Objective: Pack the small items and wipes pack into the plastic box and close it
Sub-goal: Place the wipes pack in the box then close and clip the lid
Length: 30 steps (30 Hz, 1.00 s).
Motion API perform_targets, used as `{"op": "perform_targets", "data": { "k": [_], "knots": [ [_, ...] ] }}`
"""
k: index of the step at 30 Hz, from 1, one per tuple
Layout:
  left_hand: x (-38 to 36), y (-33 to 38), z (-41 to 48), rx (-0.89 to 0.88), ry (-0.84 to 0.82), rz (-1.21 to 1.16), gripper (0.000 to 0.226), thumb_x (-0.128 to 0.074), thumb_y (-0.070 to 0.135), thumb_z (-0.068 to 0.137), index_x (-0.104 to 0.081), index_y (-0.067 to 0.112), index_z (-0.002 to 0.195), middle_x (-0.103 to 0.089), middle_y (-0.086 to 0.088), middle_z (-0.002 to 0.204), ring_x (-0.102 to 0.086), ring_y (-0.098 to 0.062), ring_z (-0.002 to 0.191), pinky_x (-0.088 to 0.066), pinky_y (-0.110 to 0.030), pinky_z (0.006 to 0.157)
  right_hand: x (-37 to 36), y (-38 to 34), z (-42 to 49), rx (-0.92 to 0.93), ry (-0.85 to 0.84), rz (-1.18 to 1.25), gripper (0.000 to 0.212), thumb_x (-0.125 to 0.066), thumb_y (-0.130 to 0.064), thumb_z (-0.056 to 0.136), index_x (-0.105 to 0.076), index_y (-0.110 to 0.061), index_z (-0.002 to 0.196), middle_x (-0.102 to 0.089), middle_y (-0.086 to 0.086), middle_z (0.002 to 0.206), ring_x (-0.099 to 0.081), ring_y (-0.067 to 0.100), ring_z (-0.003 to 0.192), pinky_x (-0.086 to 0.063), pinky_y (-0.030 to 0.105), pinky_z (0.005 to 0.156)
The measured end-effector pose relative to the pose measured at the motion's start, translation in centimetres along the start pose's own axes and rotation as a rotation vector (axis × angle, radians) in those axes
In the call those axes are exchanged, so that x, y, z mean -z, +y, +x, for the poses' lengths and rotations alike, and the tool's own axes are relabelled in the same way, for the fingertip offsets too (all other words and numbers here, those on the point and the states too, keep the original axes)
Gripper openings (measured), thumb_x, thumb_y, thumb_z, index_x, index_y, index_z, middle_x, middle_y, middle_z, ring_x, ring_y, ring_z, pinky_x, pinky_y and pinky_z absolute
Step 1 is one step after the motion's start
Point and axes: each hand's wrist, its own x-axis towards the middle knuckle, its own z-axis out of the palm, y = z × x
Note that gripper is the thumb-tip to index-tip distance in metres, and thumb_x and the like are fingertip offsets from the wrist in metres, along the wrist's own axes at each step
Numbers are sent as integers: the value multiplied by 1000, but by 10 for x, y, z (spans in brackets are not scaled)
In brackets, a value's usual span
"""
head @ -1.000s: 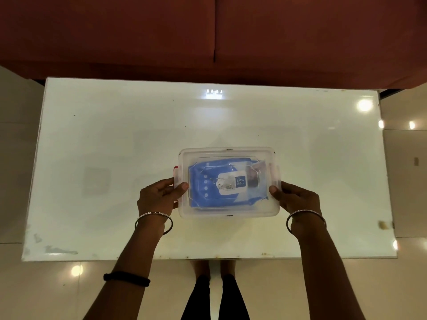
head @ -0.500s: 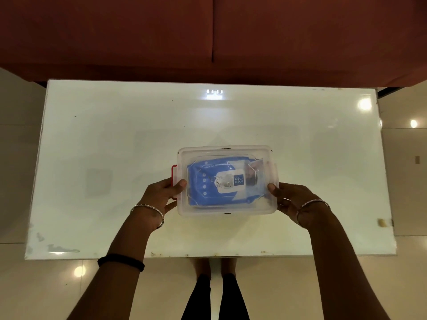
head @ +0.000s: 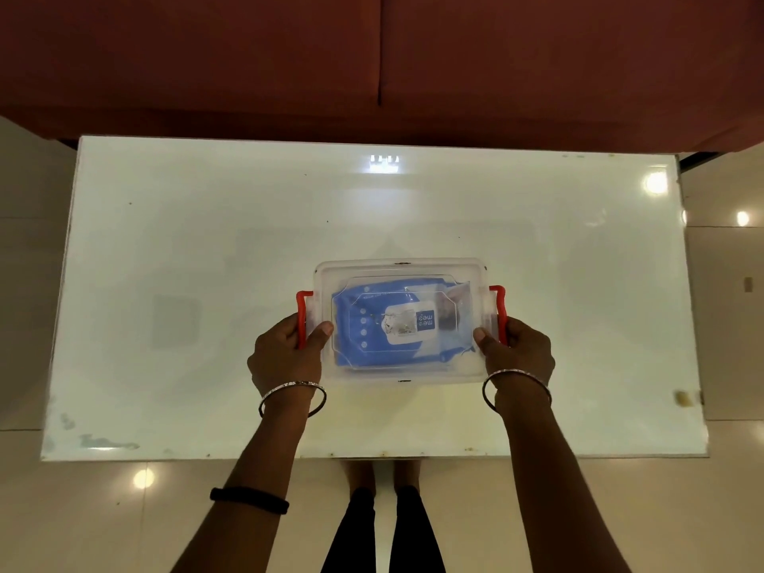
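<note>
The white table's near edge (head: 372,457) runs just past the person's forearms. Past it, the left hand (head: 285,353) curls around the red left clip (head: 302,316) of the clear plastic box (head: 401,374), thumb lying on the lid (head: 401,268). The right hand (head: 516,349) grips the red right clip (head: 501,312) likewise. Both clips appear swung outward, though glare blurs them. The blue wipes pack (head: 372,320) lies inside under the lid. The box sits mid-table, with bare tabletop on all sides. Beyond the far edge stands a red sofa (head: 372,55).
</note>
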Motion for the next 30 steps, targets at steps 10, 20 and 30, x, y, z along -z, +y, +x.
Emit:
{"op": "perform_targets", "data": {
  "k": [10, 20, 30],
  "knots": [
    [-1, 3, -2, -22, 31, 55, 33, -71, 40, 77, -70, 9, 86, -72, -9, 77, -61, -23, 66, -43, -26, 67, -12, -8, -26, 165, 165, -288, 39, -61, -19, 92, -59, -13, 130, -75, 17, 101, -68, 40, 87, -54, 41, 82],
    [0, 5, -2, -8, 9, 77, 31, -70, 40, 78, -70, 9, 83, -68, -6, 71, -60, -22, 64, -44, -24, 65, -11, -1, -29, 226, 162, -327, 43, -55, -26, 96, -51, -18, 138, -74, 21, 95, -67, 41, 81, -54, 41, 75],
    [-17, 10, -23, -100, 150, 283, 43, -53, 35, 93, -56, 15, 130, -74, -17, 93, -68, -36, 76, -49, -35, 66, -12, -1, -26, 184, 147, -282, 42, -57, -25, 95, -54, -18, 136, -74, 20, 99, -67, 41, 85, -54, 40, 78]
  ]
}}
